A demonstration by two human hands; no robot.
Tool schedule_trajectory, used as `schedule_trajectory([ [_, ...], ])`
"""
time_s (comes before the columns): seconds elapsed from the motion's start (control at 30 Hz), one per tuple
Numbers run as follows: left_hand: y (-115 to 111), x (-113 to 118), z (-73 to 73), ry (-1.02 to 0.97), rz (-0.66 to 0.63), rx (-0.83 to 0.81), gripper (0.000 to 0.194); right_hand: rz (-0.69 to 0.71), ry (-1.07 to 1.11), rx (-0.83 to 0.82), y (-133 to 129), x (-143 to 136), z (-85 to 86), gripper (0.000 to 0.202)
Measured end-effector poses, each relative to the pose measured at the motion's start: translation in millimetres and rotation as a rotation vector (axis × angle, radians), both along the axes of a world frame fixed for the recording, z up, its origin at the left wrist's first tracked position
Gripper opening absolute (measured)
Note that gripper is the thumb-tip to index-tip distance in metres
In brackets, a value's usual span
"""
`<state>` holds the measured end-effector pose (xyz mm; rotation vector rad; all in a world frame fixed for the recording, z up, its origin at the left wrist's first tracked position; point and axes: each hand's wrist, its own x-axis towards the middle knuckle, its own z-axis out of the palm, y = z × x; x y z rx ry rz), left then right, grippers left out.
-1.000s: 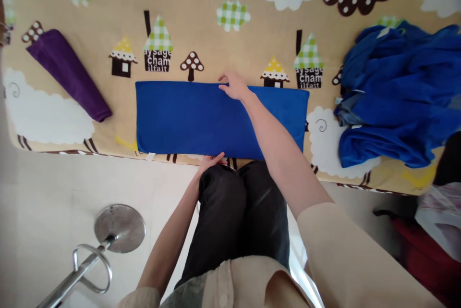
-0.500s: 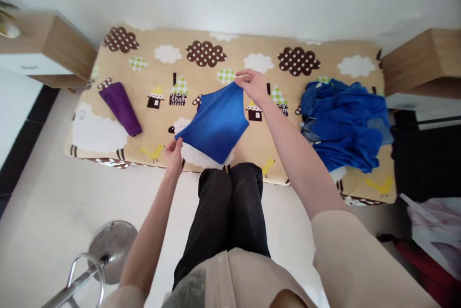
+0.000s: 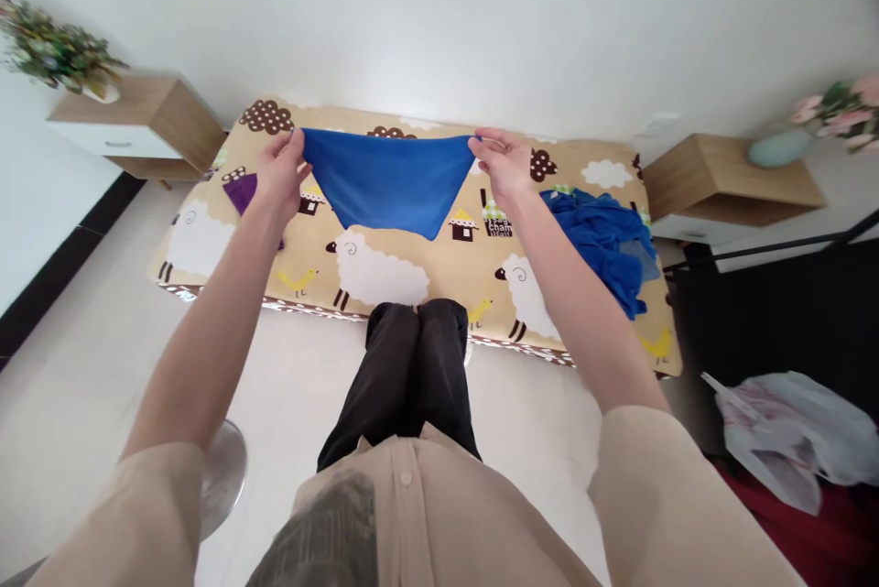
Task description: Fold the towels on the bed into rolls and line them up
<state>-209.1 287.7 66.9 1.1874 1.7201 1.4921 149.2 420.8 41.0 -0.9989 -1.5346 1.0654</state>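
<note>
A blue cloth (image 3: 395, 179) hangs stretched between my two hands above the bed, its top edge nearly level. My left hand (image 3: 281, 170) pinches its upper left corner. At the opposite upper corner, the fingers of my right hand (image 3: 504, 164) are closed on the fabric. Behind my left forearm lies a folded purple cloth (image 3: 240, 191), partly hidden. A crumpled pile of blue cloths (image 3: 601, 239) rests on the right part of the bed, partly covered by my right forearm.
The low bed (image 3: 439, 285) has a beige sheet printed with sheep and clouds. Wooden nightstands stand at its left (image 3: 165, 125) and right (image 3: 707, 170) ends. A round metal base (image 3: 223, 477) is on the floor at left; a plastic bag (image 3: 797, 431) lies at lower right.
Both hands have risen, and the left has moved outward to the left. The blue cloth has gone from a slanted spread to hanging with a straight top edge. The view has shifted.
</note>
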Motion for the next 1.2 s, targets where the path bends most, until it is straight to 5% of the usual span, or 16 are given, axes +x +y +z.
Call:
schedule_trajectory([
  [0.17,-11,32,43.7,0.044,0.07,-0.119,0.063,0.029,0.059,-0.015,-15,16,12.4,0.067],
  [0.3,-18,44,48.0,-0.049,0.058,-0.146,0.057,-0.007,0.105,-0.086,-29,30,15.1,0.063],
  [0.47,-27,47,20.2,-0.153,0.021,-0.12,0.047,-0.08,0.125,-0.235,-60,58,3.7,0.048],
  [0.67,-37,48,-28.0,-0.076,-0.025,-0.298,0.033,-0.173,0.101,-0.39,-80,91,-32.1,0.037],
  [0.9,21,41,-93.2,-0.125,-0.05,-0.385,0.021,-0.236,0.177,-0.523,-32,64,-74.3,0.023],
  [1.07,73,34,-106.3,-0.075,-0.038,-0.135,0.019,-0.319,0.239,-0.249,19,30,-98.6,0.021],
  [1.2,72,19,-113.1,0.029,-0.047,0.155,0.03,-0.284,0.287,0.136,12,27,-114.6,0.029],
])
